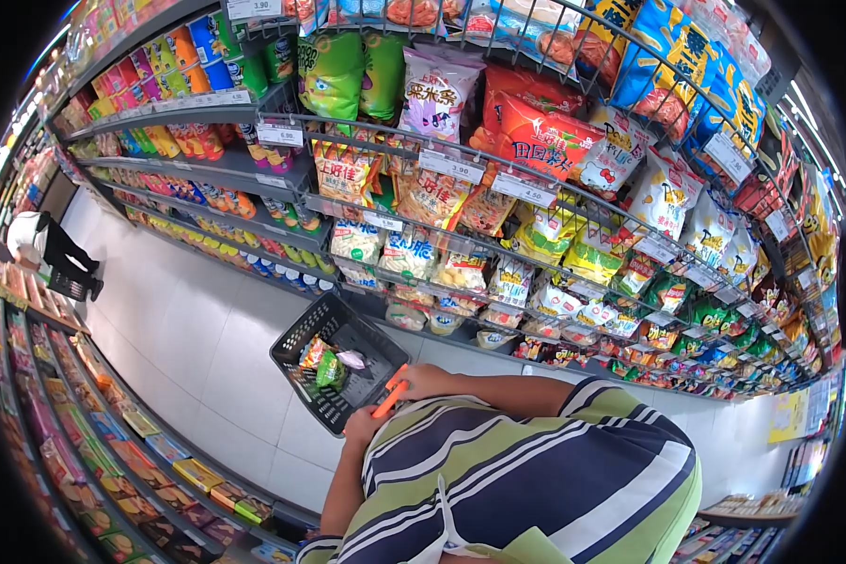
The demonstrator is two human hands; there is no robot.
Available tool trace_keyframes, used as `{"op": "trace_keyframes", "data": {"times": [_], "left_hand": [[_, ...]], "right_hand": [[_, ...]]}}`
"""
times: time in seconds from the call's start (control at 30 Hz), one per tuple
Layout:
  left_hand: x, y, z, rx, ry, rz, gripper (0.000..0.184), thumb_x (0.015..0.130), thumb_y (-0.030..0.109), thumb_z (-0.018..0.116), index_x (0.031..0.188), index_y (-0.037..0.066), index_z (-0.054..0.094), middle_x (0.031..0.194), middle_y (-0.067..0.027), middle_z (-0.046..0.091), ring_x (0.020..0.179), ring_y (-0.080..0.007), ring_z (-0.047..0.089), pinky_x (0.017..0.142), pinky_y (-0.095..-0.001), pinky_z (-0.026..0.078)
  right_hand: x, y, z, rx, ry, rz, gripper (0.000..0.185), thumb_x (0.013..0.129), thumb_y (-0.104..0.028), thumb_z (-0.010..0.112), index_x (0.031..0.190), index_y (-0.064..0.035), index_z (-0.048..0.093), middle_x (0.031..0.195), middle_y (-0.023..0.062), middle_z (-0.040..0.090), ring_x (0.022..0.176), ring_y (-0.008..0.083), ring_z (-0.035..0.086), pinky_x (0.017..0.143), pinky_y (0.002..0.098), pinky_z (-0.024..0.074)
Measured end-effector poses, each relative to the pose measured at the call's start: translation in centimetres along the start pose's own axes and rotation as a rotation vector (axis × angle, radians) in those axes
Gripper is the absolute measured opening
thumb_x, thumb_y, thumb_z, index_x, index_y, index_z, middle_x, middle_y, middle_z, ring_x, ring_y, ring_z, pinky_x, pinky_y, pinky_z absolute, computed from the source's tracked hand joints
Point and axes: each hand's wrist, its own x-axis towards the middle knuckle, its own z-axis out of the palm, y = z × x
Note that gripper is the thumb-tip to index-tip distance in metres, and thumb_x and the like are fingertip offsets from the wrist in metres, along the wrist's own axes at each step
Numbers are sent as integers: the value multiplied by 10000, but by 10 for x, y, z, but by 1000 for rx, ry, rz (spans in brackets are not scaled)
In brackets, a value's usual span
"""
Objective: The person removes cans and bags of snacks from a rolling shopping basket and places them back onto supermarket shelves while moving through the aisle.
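A black shopping basket is held in front of my body, tilted in view. Its orange handle lies close to my striped shirt. My left hand is closed around the handle's lower end, and my right hand is closed at its upper end. Inside the basket lie a green snack bag, a red and yellow packet and a small pale packet. Some fingers of both hands are hidden from this angle.
Shelves of bagged snacks, including a red bag and a green bag, rise ahead and to the right. Canister chips stand farther left. Low shelves of boxes line the left. Another person stands down the tiled aisle.
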Motion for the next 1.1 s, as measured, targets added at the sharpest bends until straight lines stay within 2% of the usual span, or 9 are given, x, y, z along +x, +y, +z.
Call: {"op": "trace_keyframes", "data": {"times": [0.07, 0.37, 0.57, 0.67, 0.77, 0.9, 1.1], "left_hand": [[3, 4, -1, -10, -42, -24, 622, 805, 673, 727, 1050, 105, 794, 871, -184, 758, 884, -363, 744, 796, -452, 550], [6, 4, 9, -102, -83, -31, 683, 820, 722, 693, 1015, 74, 786, 872, -185, 755, 874, -346, 743, 788, -440, 545], [4, -4, 16, -71, -12, -28, 648, 903, 734, 592, 1022, 129, 792, 878, -141, 763, 887, -349, 739, 778, -445, 546], [10, -12, 23, -62, -36, -55, 639, 930, 730, 556, 1034, 145, 791, 886, -126, 766, 900, -345, 739, 776, -445, 545], [12, -11, 28, -56, -26, -85, 662, 933, 748, 538, 1021, 141, 786, 876, -114, 763, 888, -331, 738, 771, -440, 543], [10, -11, 31, -57, -14, -169, 694, 913, 773, 548, 1004, 126, 783, 845, -116, 749, 855, -308, 733, 761, -425, 540], [8, -11, 31, -69, 38, -170, 679, 906, 754, 590, 997, 108, 780, 830, -112, 740, 818, -297, 724, 757, -406, 539]], "right_hand": [[-3, -5, -3, -8, -69, -2, 523, 823, -448, 755, 1209, -96, 738, 1162, 186, 721, 1084, 368, 693, 909, 469, 554], [-11, 5, 3, -27, 0, -63, 617, 820, -467, 759, 1302, -90, 681, 1162, 202, 715, 1092, 376, 689, 912, 478, 550], [-9, 5, 9, -12, 8, -15, 563, 839, -427, 745, 1265, -63, 690, 1151, 212, 719, 1066, 389, 694, 902, 495, 545], [-10, 5, 5, 28, -40, 37, 485, 886, -362, 711, 1296, -104, 688, 1209, 202, 706, 1088, 392, 678, 921, 488, 529], [-17, 3, -1, 83, -23, 48, 439, 913, -302, 678, 1312, -117, 680, 1202, 194, 710, 1071, 393, 682, 901, 494, 528], [-22, 12, -1, 135, 24, 16, 434, 925, -268, 651, 1336, -129, 670, 1198, 194, 711, 1055, 394, 687, 898, 491, 531], [-16, 31, -1, 92, -3, -23, 449, 902, -275, 640, 1335, -164, 676, 1151, 173, 729, 1020, 390, 695, 872, 490, 542]]}}
